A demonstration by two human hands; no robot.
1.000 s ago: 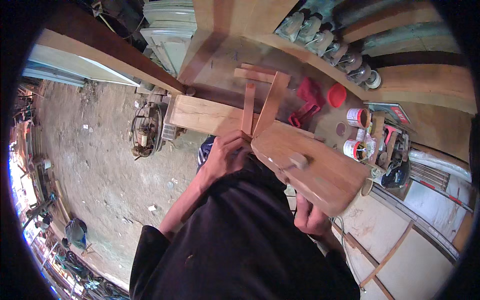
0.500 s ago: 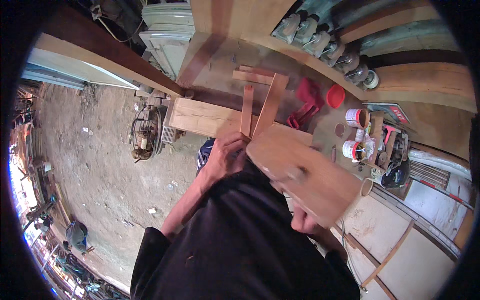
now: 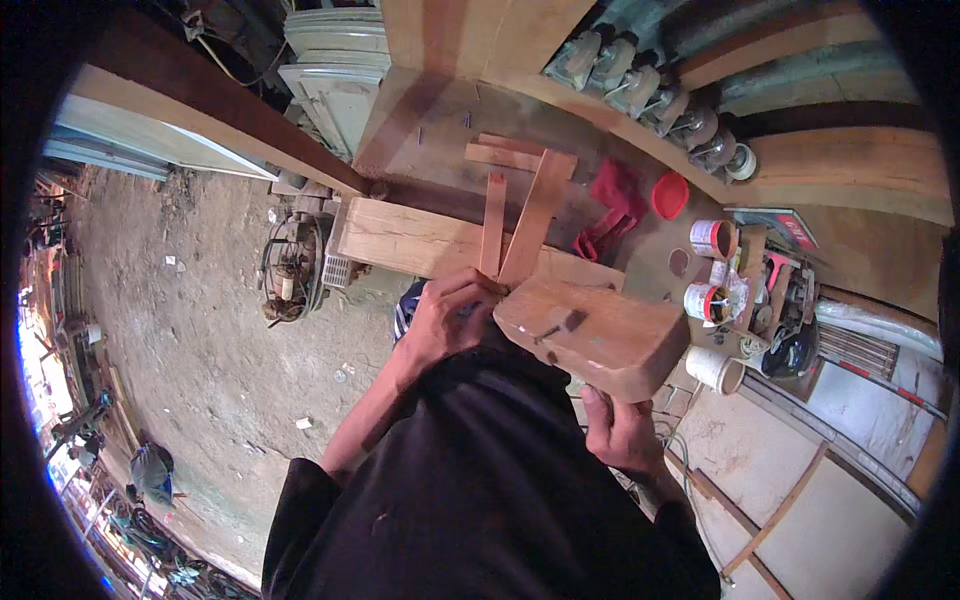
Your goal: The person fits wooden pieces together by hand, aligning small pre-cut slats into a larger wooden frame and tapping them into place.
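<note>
My right hand (image 3: 622, 438) is closed below a thick wooden mallet (image 3: 620, 345). The block-shaped head has rounded corners and a dark peg-like spot on its face; the handle is hidden beneath it. To its left, my left hand (image 3: 450, 318) has its fingers bent round the near ends of two narrow wooden strips. The shorter strip (image 3: 493, 225) and the wider strip (image 3: 540, 215) spread apart away from me, lying across a pale plank (image 3: 410, 238). The mallet head covers part of the near end of the wider strip, so contact there cannot be told.
Beyond the plank lie more wood pieces (image 3: 510, 152), a red cloth (image 3: 615, 205) and a red lid (image 3: 670, 194). Open tins (image 3: 712, 238) and a white cup (image 3: 714, 370) stand at the right. A machine (image 3: 292, 265) sits on the dirt floor, left.
The mallet head has swung away from me and tilted, uncovering the white cup. My right hand has risen with it. My left hand stays at the strips, which have barely shifted.
</note>
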